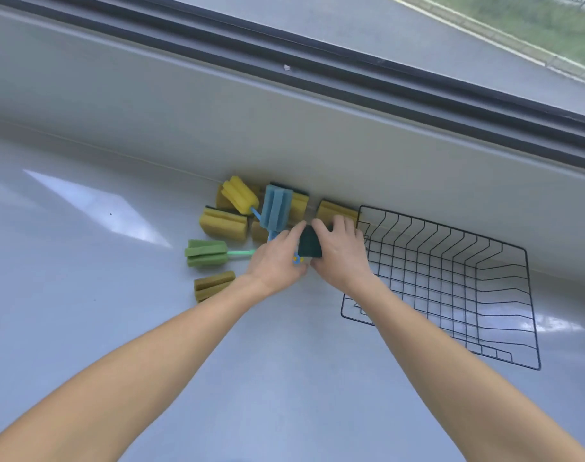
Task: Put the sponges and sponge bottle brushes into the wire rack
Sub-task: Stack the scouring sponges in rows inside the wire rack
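Note:
A black wire rack (451, 281) lies empty on the grey surface at the right. Left of it is a pile of yellow sponges (222, 223) and sponge bottle brushes: a yellow one (239, 195), a blue one (276, 206) and a green one (207, 252) with a green handle. Another sponge (213, 285) lies in front. Both my hands meet at a sponge with a dark green scouring side (310, 245), just left of the rack. My left hand (277, 258) and my right hand (339, 251) grip it from either side. Brush handles run under my left hand.
A grey wall ledge (284, 135) runs right behind the pile and the rack. Above it is a dark window frame (351, 75). The glossy grey surface (101, 261) stretches to the left and toward me.

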